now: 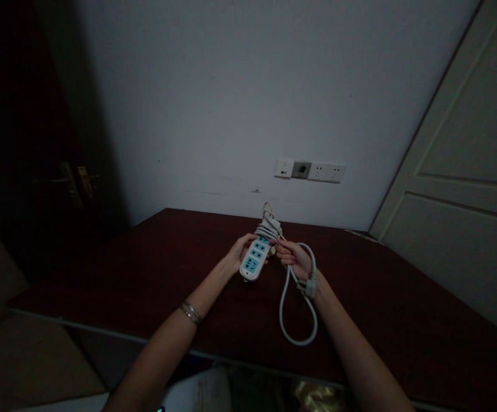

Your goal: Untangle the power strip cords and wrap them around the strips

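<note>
A white power strip (254, 258) with blue socket faces is held up over the dark red tabletop, tilted, its bare end toward me. Fingers of my left hand (242, 250) close round its left side. White cord (267, 231) is wound several times about the far end, with a thin loop sticking out beyond. My right hand (293, 256) pinches the cord just right of the windings. From it a loose loop hangs down, and the plug (309, 286) dangles by my right wrist. The fingertips behind the strip are partly hidden.
The dark red table (179, 257) meets a pale wall bearing a row of wall sockets (326, 172). A white panelled door (458, 171) stands at the right, a dark door with a handle (86, 182) at the left. Below the front edge lies something golden and shiny (319, 396).
</note>
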A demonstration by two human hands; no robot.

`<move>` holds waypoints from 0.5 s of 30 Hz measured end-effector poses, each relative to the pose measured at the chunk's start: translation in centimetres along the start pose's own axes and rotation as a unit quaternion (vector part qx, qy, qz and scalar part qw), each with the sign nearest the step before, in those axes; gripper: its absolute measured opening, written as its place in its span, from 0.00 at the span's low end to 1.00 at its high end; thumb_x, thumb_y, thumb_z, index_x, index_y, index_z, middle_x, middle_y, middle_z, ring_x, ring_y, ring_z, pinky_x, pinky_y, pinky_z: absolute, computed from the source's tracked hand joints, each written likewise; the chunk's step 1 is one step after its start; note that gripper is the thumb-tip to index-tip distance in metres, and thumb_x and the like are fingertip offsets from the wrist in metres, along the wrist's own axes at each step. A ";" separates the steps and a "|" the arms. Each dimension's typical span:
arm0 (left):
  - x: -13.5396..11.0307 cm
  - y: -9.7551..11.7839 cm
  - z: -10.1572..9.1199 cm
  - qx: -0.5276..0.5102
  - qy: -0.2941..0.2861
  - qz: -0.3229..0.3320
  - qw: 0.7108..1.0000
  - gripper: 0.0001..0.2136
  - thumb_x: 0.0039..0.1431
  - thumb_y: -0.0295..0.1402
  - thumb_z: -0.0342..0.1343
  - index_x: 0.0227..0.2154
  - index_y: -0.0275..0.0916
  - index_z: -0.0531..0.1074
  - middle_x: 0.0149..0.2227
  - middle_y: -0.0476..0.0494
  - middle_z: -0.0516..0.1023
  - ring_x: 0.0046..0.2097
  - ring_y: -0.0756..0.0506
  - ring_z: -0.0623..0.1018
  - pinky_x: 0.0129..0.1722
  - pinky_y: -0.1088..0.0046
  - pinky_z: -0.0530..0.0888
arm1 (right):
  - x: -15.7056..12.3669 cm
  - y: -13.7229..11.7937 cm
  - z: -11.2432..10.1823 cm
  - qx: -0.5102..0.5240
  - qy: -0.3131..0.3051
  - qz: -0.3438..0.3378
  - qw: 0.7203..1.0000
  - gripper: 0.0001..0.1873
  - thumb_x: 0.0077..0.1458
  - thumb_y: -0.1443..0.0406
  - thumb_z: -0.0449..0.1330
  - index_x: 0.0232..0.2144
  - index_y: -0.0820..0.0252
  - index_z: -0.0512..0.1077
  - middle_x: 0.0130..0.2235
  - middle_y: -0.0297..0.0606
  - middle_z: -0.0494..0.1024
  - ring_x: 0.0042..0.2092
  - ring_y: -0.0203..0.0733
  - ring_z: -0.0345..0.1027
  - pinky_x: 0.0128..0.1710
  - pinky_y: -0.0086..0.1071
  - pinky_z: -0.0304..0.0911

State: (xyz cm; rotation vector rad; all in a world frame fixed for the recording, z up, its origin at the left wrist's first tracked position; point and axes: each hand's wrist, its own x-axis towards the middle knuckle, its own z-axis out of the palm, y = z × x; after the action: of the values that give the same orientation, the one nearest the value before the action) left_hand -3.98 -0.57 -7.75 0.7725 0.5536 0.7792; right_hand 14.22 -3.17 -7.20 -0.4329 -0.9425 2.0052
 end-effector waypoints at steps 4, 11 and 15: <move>0.2 -0.7 0.5 0.014 0.004 0.000 1.000 0.20 0.54 0.47 0.50 0.35 0.31 0.71 0.26 0.41 0.76 0.25 0.44 0.76 0.24 0.65 0.75 | -0.3 0.3 0.1 -0.018 -0.001 -0.011 1.000 0.05 0.57 0.68 0.53 0.33 0.67 0.66 0.16 0.22 0.53 0.13 0.21 0.40 0.08 0.12 0.41; 0.6 -1.0 0.9 0.021 0.054 0.030 0.998 0.17 0.54 0.44 0.51 0.31 0.31 0.70 0.22 0.42 0.75 0.22 0.46 0.75 0.21 0.67 0.75 | -0.7 0.7 0.6 -0.045 -0.002 -0.023 0.999 0.07 0.57 0.68 0.52 0.35 0.69 0.67 0.17 0.23 0.55 0.14 0.21 0.39 0.08 0.13 0.40; 0.5 -0.2 0.7 0.015 0.106 0.055 0.993 0.15 0.55 0.42 0.52 0.27 0.31 0.69 0.19 0.44 0.73 0.18 0.48 0.72 0.20 0.70 0.74 | -0.8 1.0 0.8 -0.067 -0.014 -0.004 0.998 0.08 0.55 0.66 0.55 0.36 0.69 0.68 0.18 0.25 0.57 0.15 0.21 0.42 0.10 0.14 0.43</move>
State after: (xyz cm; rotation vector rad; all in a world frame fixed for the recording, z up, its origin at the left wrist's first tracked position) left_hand -3.12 -0.50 -7.59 0.7578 0.7182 0.9645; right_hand 13.64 -4.51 -7.43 -0.4733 -1.0984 1.9526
